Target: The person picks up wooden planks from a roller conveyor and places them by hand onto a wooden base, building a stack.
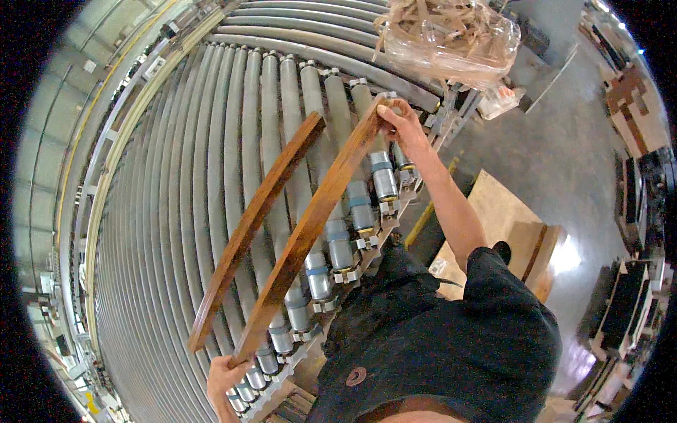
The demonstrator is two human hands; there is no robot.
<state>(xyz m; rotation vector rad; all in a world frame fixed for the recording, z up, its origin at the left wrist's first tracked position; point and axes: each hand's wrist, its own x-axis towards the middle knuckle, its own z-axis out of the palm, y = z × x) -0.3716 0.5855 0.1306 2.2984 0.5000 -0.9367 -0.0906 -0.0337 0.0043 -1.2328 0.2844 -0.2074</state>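
A long brown wooden board [307, 224] slants over the near edge of the roller conveyor [204, 162], held at both ends. My left hand [224, 378] grips its lower end, fingers closed around the wood. At the upper end my right hand [400, 125] is closed on it, thumb on the top face and the other fingers partly hidden behind. A second stained wooden board [255, 224] lies on the rollers just left of the held one, roughly parallel and apart from it. Neither hand touches that second board.
A bundle of plastic-wrapped brown strips [451, 42] sits beyond the conveyor at the top. Right of me stands a plywood-coloured box [504, 211] on the grey floor [557, 148]. Stacked dark and brown pieces [624, 303] line the far right.
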